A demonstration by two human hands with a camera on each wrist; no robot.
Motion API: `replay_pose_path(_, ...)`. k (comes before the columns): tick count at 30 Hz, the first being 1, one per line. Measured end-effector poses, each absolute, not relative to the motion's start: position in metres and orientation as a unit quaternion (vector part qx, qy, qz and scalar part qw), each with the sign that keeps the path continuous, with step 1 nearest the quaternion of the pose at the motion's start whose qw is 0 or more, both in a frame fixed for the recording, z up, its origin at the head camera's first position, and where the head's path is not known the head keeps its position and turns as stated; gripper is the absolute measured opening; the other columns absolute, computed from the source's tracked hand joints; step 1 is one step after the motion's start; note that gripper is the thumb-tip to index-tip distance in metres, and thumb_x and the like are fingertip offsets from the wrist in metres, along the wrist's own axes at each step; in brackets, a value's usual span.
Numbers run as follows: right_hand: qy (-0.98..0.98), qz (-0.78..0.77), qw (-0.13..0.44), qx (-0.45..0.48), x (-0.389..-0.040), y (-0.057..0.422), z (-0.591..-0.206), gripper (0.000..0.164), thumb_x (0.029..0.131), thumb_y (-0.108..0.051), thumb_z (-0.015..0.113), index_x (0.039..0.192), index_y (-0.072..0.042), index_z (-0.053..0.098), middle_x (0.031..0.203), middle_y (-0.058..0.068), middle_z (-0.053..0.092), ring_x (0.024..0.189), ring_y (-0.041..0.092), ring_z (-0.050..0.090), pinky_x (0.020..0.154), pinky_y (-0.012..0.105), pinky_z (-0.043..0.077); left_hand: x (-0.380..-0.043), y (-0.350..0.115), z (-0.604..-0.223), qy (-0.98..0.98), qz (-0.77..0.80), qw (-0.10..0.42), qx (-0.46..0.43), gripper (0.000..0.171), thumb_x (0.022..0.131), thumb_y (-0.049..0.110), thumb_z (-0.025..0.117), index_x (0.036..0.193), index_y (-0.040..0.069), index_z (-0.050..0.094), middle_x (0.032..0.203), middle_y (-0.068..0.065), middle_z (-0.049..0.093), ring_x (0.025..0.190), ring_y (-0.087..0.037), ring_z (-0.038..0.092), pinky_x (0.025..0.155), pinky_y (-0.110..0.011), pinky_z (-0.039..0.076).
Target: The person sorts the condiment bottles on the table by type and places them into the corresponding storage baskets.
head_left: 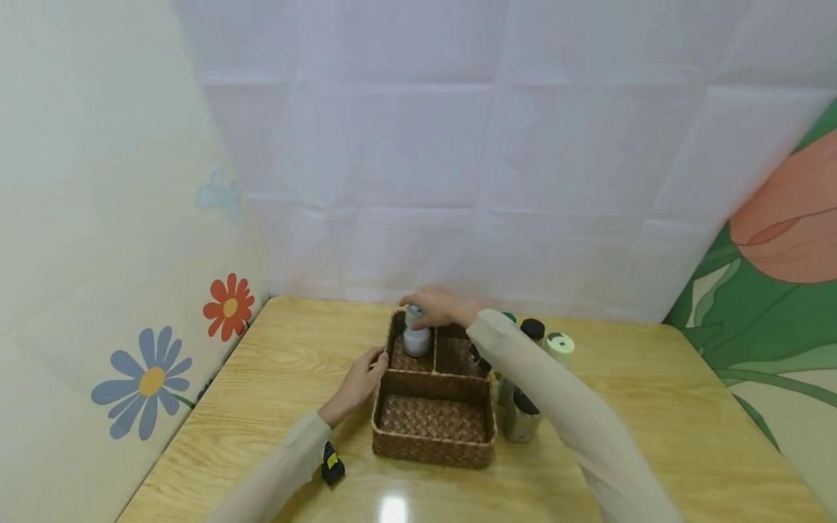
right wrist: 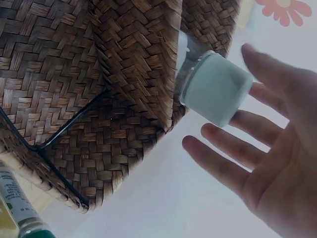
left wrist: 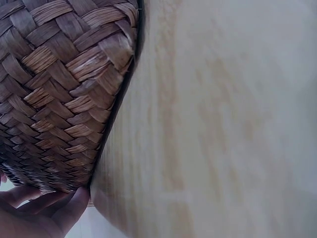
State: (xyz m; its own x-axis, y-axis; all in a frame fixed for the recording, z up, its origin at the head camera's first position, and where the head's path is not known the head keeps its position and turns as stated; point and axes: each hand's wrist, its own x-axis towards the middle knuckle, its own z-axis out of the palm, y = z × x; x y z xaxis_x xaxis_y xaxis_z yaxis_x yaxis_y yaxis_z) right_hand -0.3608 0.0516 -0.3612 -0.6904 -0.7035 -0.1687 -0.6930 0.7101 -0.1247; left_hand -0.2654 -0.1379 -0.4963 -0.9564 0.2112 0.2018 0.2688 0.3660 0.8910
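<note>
A brown woven basket (head_left: 431,452) with three compartments sits on the table. Upright in its back left compartment stands a small bottle (head_left: 416,343) with a pale green cap (right wrist: 216,89) and a clear, whitish body. My right hand (head_left: 439,305) is at the cap from above and behind; in the right wrist view its thumb and fingers are spread loosely around the cap, not closed on it. Against the basket's left outer wall, my left hand (head_left: 358,379) rests with its fingertips (left wrist: 74,206) touching the weave near the bottom edge.
Right of the basket stand several containers, among them a black-lidded jar (head_left: 521,423), another black lid (head_left: 532,329), a pale lid (head_left: 560,344) and a green-capped bottle (right wrist: 22,203). A small black object with a yellow patch (head_left: 332,465) is beside the left sleeve. A white sheet (head_left: 405,160) hangs behind.
</note>
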Motion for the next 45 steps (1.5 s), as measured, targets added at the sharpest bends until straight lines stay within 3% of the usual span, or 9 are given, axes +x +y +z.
replay_pose_path(7, 0.917, -0.042, 0.122, -0.377, -0.361, 0.058, -0.356, 0.054, 0.104, -0.034, 0.054, 0.151, -0.01, 0.042, 0.145, 0.014, 0.049, 0.13, 0.03, 0.049, 0.104, 0.045, 0.043, -0.267, -0.14, -0.497, -0.828, -0.54, 0.023, -0.148, 0.042, 0.109, 0.018, 0.041, 0.139, -0.01, 0.046, 0.138, -0.032, 0.048, 0.126, -0.047, 0.047, 0.1, -0.058, 0.043)
replay_pose_path(16, 0.922, -0.05, 0.129, -0.361, -0.359, 0.064, -0.345, 0.054, 0.105, -0.036, 0.05, 0.151, -0.01, 0.04, 0.151, 0.014, 0.042, 0.136, 0.031, 0.042, 0.11, 0.048, 0.036, -0.27, -0.144, -0.5, -0.833, -0.533, 0.025, -0.146, 0.044, 0.109, 0.021, 0.042, 0.14, -0.01, 0.046, 0.139, -0.032, 0.047, 0.127, -0.047, 0.047, 0.1, -0.057, 0.043)
replay_pose_path(39, 0.911, -0.087, 0.031, -0.401, -0.361, 0.083, -0.349, 0.037, 0.103, -0.029, 0.056, 0.13, -0.004, 0.061, 0.125, 0.013, 0.062, 0.108, 0.027, 0.062, 0.09, 0.043, 0.052, -0.269, -0.143, -0.5, -0.827, -0.543, 0.018, -0.148, 0.048, 0.109, 0.026, 0.041, 0.143, -0.008, 0.043, 0.142, -0.031, 0.045, 0.128, -0.046, 0.046, 0.101, -0.058, 0.042)
replay_pose_path(45, 0.908, -0.086, -0.001, -0.41, -0.361, 0.088, -0.347, 0.031, 0.103, -0.025, 0.056, 0.123, -0.003, 0.066, 0.117, 0.011, 0.066, 0.102, 0.024, 0.064, 0.086, 0.04, 0.053, -0.269, -0.142, -0.497, -0.823, -0.548, 0.023, -0.144, 0.044, 0.109, 0.021, 0.042, 0.141, -0.009, 0.045, 0.14, -0.031, 0.047, 0.127, -0.047, 0.046, 0.101, -0.058, 0.042)
